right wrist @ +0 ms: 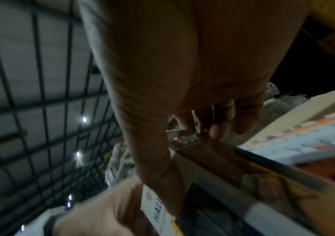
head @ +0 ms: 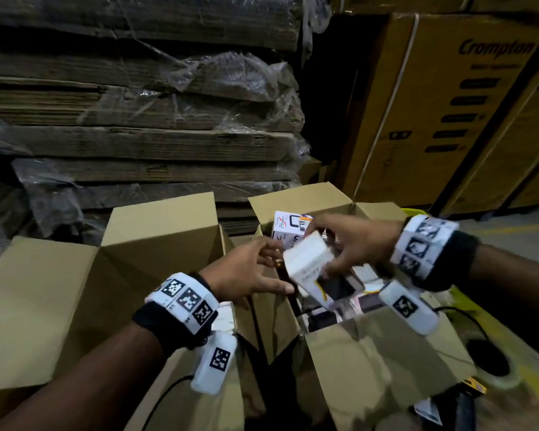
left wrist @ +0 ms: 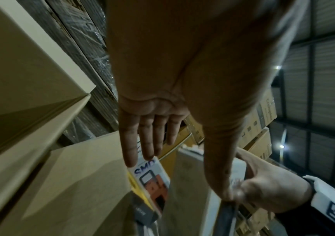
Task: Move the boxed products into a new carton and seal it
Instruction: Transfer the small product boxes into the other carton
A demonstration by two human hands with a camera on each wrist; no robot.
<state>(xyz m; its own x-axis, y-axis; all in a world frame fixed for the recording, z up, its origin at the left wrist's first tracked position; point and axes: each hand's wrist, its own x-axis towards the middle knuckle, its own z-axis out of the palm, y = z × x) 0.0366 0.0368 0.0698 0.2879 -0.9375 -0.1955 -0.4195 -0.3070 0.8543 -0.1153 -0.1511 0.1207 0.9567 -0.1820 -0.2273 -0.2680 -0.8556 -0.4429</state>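
My right hand (head: 324, 247) grips a white product box (head: 311, 272) from above, tilted, over the open right carton (head: 308, 194). In the right wrist view the fingers (right wrist: 215, 131) curl over the box's dark end marked 65W (right wrist: 187, 138). My left hand (head: 274, 269) reaches in from the left with its fingers (left wrist: 142, 143) straight, and its thumb (left wrist: 223, 183) lies against the box (left wrist: 191, 183) by the right hand. Another printed product box (head: 288, 227) stands upright in the right carton, with more lying below. The left carton (head: 156, 225) stands open beside it.
Flattened cardboard wrapped in plastic (head: 137, 119) is stacked right behind the cartons. A tall Crompton carton (head: 448, 104) stands at the back right. A dark round roll (head: 492, 359) lies on the floor at the lower right, and a cable runs from my right wrist.
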